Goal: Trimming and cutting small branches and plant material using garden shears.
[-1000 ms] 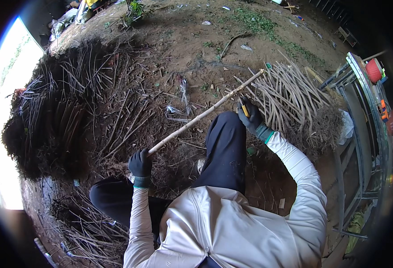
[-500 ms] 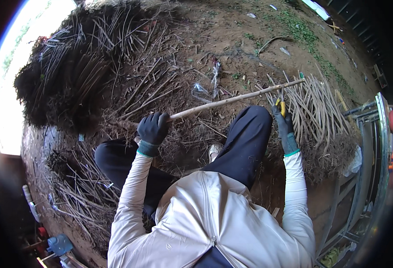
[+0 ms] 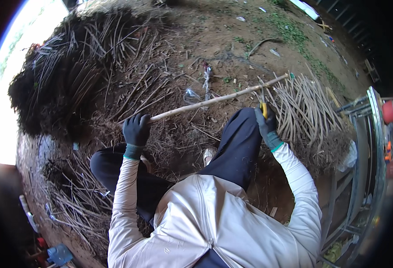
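Just beyond the knees, a long woody stem slants away rightward from the left hand, which grips it near its rooty end; the right hand, nearer the tip, holds yellow-handled pruning shears, blades crossing the stem.

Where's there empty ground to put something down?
Mostly bare dirt lies at the top, between the dark root pile and the green weeds. It's crowded left, with that pile; right, with pale sticks; and around the long stick in the left hand, with twigs.
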`<state>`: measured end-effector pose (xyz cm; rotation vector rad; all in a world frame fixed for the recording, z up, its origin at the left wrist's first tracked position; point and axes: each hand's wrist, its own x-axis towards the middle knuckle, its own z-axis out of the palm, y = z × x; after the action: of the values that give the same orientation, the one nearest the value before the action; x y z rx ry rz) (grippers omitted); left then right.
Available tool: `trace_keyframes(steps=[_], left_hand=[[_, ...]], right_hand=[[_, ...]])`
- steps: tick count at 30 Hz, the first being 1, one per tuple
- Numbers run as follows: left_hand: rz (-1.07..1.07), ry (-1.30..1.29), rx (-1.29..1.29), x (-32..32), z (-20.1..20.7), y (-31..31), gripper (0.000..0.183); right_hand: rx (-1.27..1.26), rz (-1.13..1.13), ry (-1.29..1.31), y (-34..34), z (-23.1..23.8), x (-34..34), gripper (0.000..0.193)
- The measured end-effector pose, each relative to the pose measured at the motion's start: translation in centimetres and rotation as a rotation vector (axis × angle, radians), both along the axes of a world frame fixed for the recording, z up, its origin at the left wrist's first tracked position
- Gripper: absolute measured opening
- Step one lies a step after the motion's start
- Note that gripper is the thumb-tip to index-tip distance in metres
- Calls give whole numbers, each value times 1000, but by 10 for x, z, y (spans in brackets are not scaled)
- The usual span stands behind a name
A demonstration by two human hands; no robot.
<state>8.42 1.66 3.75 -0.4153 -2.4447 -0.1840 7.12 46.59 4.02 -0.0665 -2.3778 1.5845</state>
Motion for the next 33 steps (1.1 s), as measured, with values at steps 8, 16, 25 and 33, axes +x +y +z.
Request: trace_keyframes(steps=[8,16,25,33], left_hand=[[-169,-333,488,-18,-55,-18,27],[-450,-773,623,9,-118,35,30],[-477,-1137,985,25,-120,76,46],[-508,-1272,1778,25,-83,84,61]], right_hand=[[-53,225,-106,-22,38,18,23],[-622,453,-122,-88,96,42,39],[-801,622,-248,-138,125,58,37],[-673,311,-49,-135,131,40,28]])
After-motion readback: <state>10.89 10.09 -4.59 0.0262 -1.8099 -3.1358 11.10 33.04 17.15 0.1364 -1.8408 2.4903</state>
